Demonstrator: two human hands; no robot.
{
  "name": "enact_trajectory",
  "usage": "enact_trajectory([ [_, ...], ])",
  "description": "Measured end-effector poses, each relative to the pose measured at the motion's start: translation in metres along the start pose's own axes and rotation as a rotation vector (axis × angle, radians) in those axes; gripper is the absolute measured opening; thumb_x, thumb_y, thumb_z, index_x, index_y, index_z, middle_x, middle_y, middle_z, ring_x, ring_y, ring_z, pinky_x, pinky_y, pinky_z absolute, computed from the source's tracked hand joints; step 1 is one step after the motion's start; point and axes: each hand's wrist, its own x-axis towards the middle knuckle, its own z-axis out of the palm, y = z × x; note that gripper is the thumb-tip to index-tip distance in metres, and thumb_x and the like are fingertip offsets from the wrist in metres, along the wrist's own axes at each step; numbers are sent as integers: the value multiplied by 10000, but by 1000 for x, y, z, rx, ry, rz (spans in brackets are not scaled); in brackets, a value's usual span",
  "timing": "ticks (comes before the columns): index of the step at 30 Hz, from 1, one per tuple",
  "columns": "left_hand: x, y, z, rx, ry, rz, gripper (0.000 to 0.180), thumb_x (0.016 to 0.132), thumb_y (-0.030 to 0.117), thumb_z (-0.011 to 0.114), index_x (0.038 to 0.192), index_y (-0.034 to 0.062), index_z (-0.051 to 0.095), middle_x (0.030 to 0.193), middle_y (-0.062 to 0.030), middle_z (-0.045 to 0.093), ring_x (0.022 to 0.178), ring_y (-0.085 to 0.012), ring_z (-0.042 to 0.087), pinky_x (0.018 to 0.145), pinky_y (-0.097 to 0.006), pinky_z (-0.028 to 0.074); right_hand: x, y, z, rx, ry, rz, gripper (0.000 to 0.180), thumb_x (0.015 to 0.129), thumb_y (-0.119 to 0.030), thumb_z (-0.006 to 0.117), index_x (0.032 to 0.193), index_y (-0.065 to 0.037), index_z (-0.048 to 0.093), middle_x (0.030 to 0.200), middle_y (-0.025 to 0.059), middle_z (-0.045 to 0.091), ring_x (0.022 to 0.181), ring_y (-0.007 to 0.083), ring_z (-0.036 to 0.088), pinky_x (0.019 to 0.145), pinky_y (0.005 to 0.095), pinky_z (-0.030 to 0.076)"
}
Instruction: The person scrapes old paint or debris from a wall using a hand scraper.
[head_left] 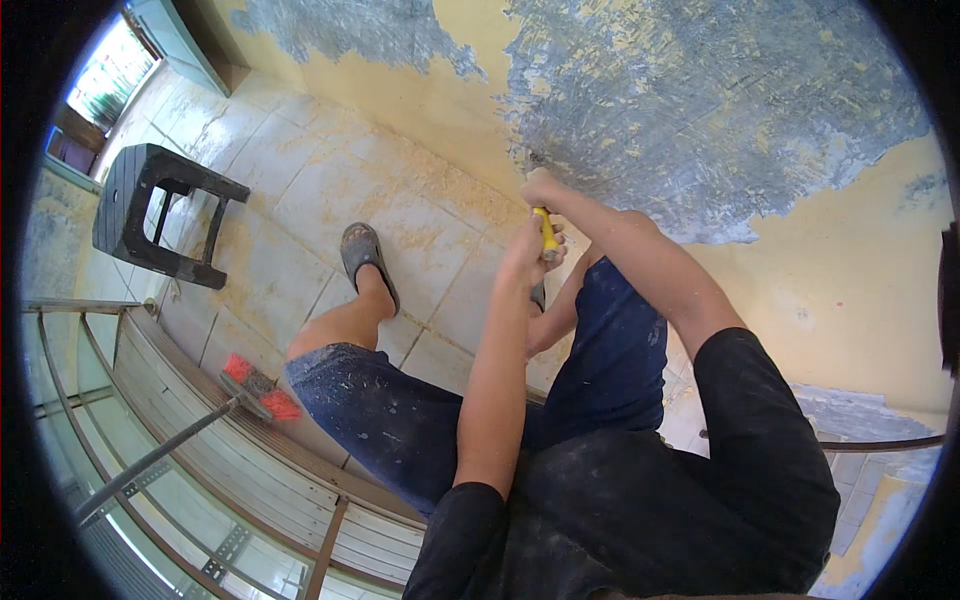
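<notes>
I note both hands closed on the yellow-handled scraper (546, 233), right hand (541, 187) uppermost and nearer the wall (700, 110), left hand (530, 250) below, the tool's long axis running up to the scraped patch.

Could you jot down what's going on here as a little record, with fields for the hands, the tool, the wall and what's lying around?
Left hand: left hand wrapped around the yellow tool handle
Right hand: right hand gripping the top of the same handle, up against the wall
Tool head: hidden behind the hands
Wall: yellow painted wall with a wide patch scraped to grey
Floor: pale floor tiles dusted with yellowish debris
Nearby: black plastic stool; red-bristled broom by the metal railing
</notes>
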Motion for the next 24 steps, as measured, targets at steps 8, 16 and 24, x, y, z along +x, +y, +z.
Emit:
enact_trajectory([
  [8, 20, -34, 28, 28, 182, 12, 446, 1035, 451, 273, 908, 75, 475, 647, -5, 458, 439, -107, 417, 384, -224, 333, -25, 10, -11, -21, -94, -78, 261, 809, -169, 580, 864, 63, 686, 861, 274, 683, 735, 336, 712, 610, 410, 559],
  [16, 38, -60, 33, 211, 289, 41, 413, 1024, 407, 276, 921, 57, 470, 546, -8, 382, 372, -139, 386, 360, -290, 309, -30, 30, -1, 257, -59, 177, 293, 884, -187, 517, 869, 67, 663, 684, 210, 686, 616, 292, 709, 562, 390, 560],
  [24, 57, -70, 16, 201, 250, 31, 435, 1026, 435, 310, 1050, 51, 514, 910, -66, 545, 674, -193, 560, 590, -329, 525, -26, 37, -2, 160, -7, 35, 337, 809, -220, 553, 929, 67, 683, 869, 263, 691, 822, 351, 706, 746, 415, 550],
])
